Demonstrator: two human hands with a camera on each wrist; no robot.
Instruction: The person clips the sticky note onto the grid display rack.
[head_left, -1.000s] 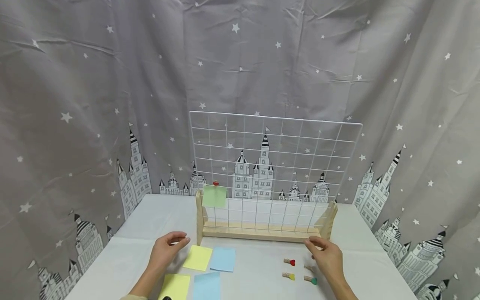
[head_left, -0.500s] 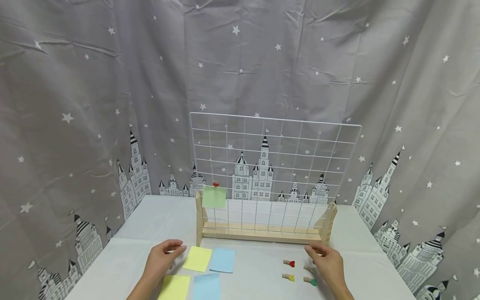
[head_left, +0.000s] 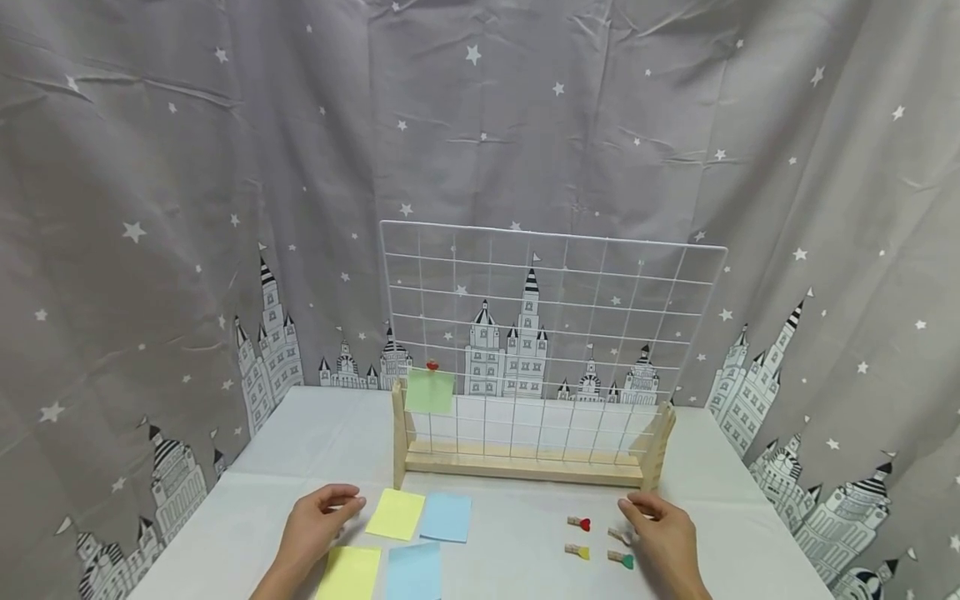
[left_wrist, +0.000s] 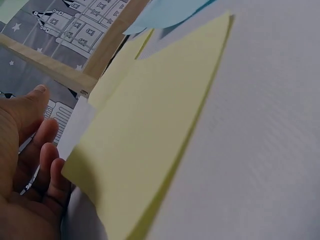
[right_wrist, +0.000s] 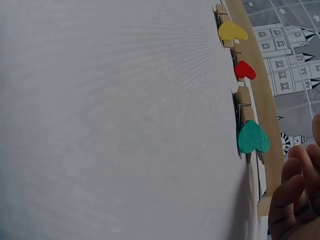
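Observation:
My left hand point(head_left: 318, 525) hovers with loosely bent fingers and holds nothing, just left of the upper yellow sticky note point(head_left: 395, 514). A second yellow note point(left_wrist: 135, 125) lies nearer, large in the left wrist view beside the fingers. Two blue sticky notes point(head_left: 446, 517) lie to their right. On the right, my right hand point(head_left: 663, 533) is also loosely curled around nothing, beside several small wooden clothespins with hearts: red point(head_left: 580, 523), yellow point(head_left: 577, 551), green point(right_wrist: 253, 137) and a pale one point(head_left: 618, 536) close by the fingertips.
A white wire grid point(head_left: 555, 242) stands in a wooden base point(head_left: 525, 467) behind the notes and clothespins. A green note point(head_left: 430, 393) hangs at its lower left under a red heart clip point(head_left: 432, 365). Behind is a grey curtain point(head_left: 480, 125) printed with castles.
Both hands have drawn back slightly towards the person, the left one also a little to the left and the right one a little to the right. The notes and clothespins stay put.

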